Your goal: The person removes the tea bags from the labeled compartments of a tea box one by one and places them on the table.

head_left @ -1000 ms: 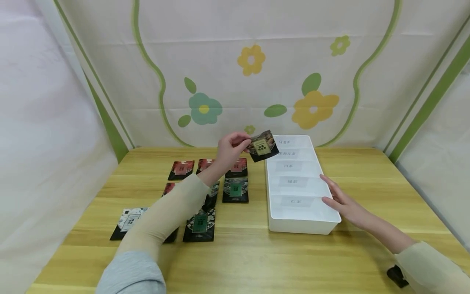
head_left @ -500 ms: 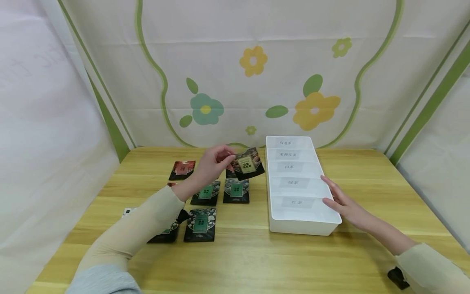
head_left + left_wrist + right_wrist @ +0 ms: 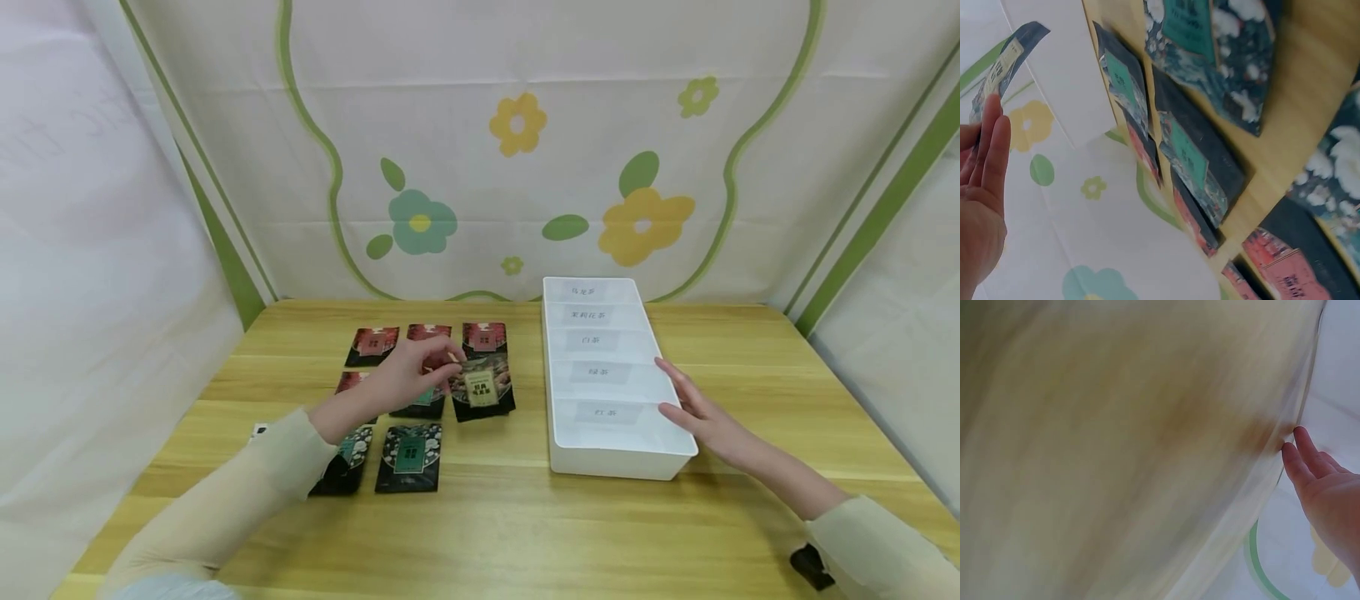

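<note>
My left hand (image 3: 408, 379) pinches a tea sachet with a pale yellow label (image 3: 482, 390) by its edge. In the left wrist view that sachet (image 3: 1007, 65) is raised off the table. Seen from the head, it overlaps a green-labelled sachet below it. My right hand (image 3: 697, 412) rests with extended fingers against the right side of a long white divided box (image 3: 622, 463). The right wrist view has two fingertips (image 3: 1289, 450) of it at the box's side. Paper labels with characters mark the box's compartments.
Left of the box lie several tea sachets: red-labelled ones (image 3: 372, 347) toward the back, green-labelled ones (image 3: 410, 458) nearer. A white-patterned sachet (image 3: 259, 429) is mostly behind the left sleeve. A floral cloth (image 3: 480, 183) stands behind the wooden table (image 3: 510, 533).
My left hand has carried the yellow-labelled sachet from beside the box's far end left and nearer, down over the other sachets. My right hand has stayed on the box.
</note>
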### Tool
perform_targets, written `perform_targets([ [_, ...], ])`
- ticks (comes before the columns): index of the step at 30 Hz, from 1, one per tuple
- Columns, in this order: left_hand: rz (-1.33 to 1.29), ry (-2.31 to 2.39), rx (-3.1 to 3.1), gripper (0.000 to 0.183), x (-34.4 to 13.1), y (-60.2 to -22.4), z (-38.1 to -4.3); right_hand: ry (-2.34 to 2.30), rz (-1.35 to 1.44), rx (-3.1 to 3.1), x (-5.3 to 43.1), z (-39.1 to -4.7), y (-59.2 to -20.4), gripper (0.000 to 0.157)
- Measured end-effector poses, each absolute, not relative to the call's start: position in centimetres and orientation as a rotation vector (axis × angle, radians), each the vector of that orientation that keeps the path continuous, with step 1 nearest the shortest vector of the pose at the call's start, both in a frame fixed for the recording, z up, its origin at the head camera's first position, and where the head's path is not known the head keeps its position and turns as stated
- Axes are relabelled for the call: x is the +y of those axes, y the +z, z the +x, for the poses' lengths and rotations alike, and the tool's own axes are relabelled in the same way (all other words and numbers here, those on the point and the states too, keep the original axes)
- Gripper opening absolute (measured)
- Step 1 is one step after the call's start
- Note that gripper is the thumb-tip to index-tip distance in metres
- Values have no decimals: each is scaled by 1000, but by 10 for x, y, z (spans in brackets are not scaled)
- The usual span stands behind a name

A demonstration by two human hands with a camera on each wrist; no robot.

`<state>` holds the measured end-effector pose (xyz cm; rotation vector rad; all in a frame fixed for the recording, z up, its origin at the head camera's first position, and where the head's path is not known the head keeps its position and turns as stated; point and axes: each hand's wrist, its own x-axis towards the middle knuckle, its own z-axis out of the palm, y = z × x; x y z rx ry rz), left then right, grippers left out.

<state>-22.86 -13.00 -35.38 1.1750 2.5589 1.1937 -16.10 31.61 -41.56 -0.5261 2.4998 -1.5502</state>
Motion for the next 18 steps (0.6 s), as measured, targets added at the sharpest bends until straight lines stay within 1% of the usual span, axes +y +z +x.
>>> perform_targets([
  [6,1199,1117,2410,15,-130,-364,-217,-1555,-515,2492,317,-160,-416,69],
  [13,1212,1024,2319,18,-126,-382,-216,-1544,-518,2499,317,-160,-416,68],
  [18,1258,835,2437,19,-123,-391,-217,-1548,-520,2492,316,-160,-416,68],
])
